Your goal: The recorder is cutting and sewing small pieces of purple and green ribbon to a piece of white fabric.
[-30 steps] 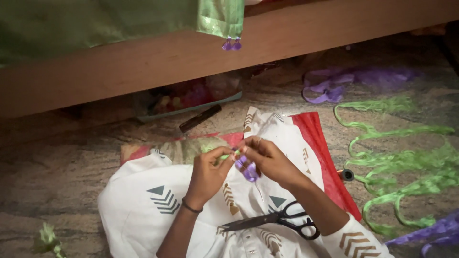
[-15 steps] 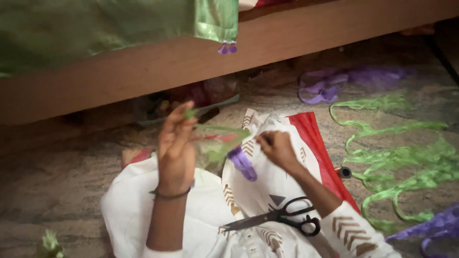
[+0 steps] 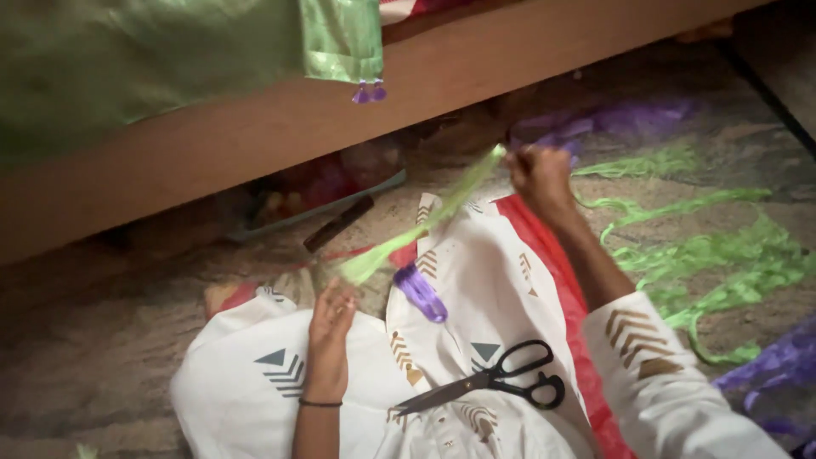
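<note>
My right hand (image 3: 541, 176) is raised toward the wooden bed frame and grips the upper end of a blurred green fabric strip (image 3: 425, 219). The strip runs slanting down to the left, where my left hand (image 3: 330, 316) pinches its lower end above my lap. A small purple fabric piece (image 3: 421, 293) hangs or lies just right of the left hand, on the white patterned cloth (image 3: 476, 280) over my lap. Black scissors (image 3: 493, 380) lie shut on that cloth, nearer to me.
A wooden bed frame (image 3: 255, 140) crosses the top, with green cloth (image 3: 336, 38) and purple tassels hanging over it. Several green strips (image 3: 705, 255) and purple fabric (image 3: 778, 361) lie on the floor to the right. A dark stick-like object (image 3: 338, 223) lies under the bed.
My hands were together at the purple piece, then parted. The right hand has swung up and right, the left has dropped to the lap, and the green strip is stretched between them.
</note>
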